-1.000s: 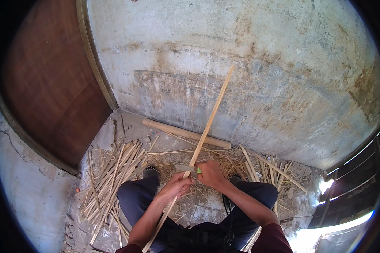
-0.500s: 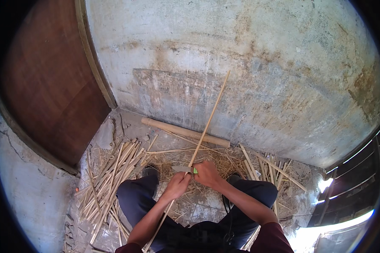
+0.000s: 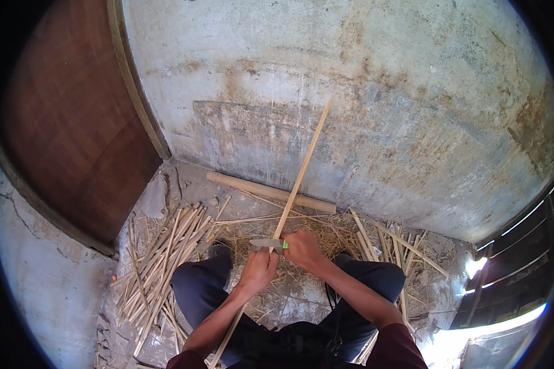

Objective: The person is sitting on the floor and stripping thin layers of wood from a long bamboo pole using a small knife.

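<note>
My left hand [image 3: 258,269] is closed around a long split bamboo strip [image 3: 305,161], which slants from beside my left forearm up toward the wall. In my closed right hand [image 3: 303,251] is a knife [image 3: 266,243] with a bright green handle. Its pale blade points left and lies across the strip, just above my left thumb. The strip's upper part stands free in front of the wall. My fingers hide most of the knife's handle and a short stretch of the strip.
A pile of bamboo strips [image 3: 160,270] lies left of my knees, and more strips [image 3: 406,249] lie to the right. A thick bamboo pole [image 3: 271,192] rests along the stained wall [image 3: 351,92]. Shavings [image 3: 252,230] litter the floor. At the left is a brown door [image 3: 74,117].
The bamboo strip has turned so that a broader face shows, and its top has shifted slightly left. Both hands stay in nearly the same place, with the knife still across the strip.
</note>
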